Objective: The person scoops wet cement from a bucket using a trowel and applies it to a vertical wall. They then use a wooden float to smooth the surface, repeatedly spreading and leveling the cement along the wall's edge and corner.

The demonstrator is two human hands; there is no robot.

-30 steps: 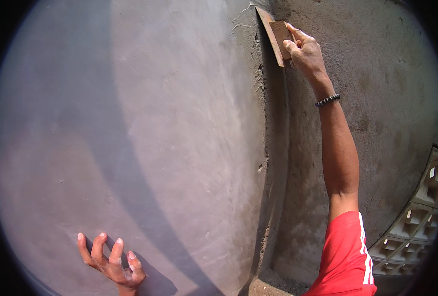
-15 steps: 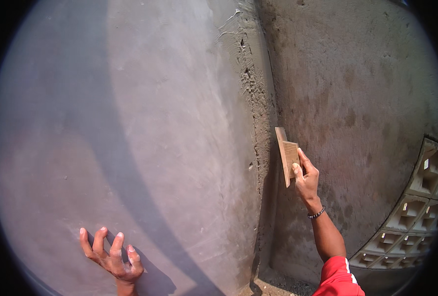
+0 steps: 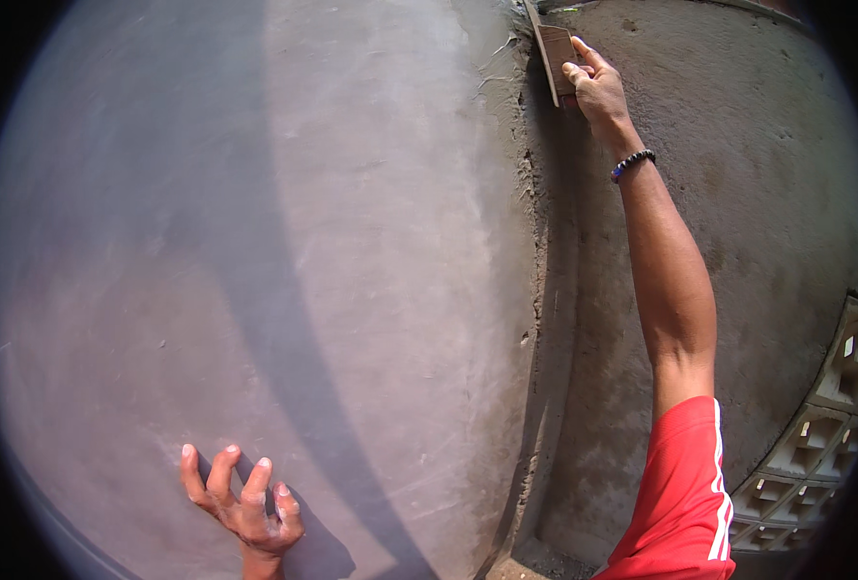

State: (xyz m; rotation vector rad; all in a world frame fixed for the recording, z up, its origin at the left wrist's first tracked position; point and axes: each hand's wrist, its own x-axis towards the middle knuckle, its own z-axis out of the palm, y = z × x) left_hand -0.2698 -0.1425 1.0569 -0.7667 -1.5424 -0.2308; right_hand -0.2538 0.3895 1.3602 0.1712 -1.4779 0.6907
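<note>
My right hand [image 3: 598, 92] grips a flat wooden float [image 3: 555, 63] high up, where the smooth grey plastered wall [image 3: 371, 193] meets the rougher wall on the right. The float's edge is at a rough plaster seam [image 3: 532, 213] running down the corner. Low on the left, my left hand [image 3: 250, 512] has its fingers spread and curved, resting against the smooth wall with nothing in it.
A darker mottled wall [image 3: 757, 174] fills the right side, with pale openwork concrete blocks [image 3: 840, 367] at the lower right. Gritty rough ground [image 3: 555, 561] shows at the foot of the corner. Shadows fall across the smooth wall.
My right hand with the float was down at mid-height half a second ago and has risen back to the top of the corner. My left hand has stayed on the wall.
</note>
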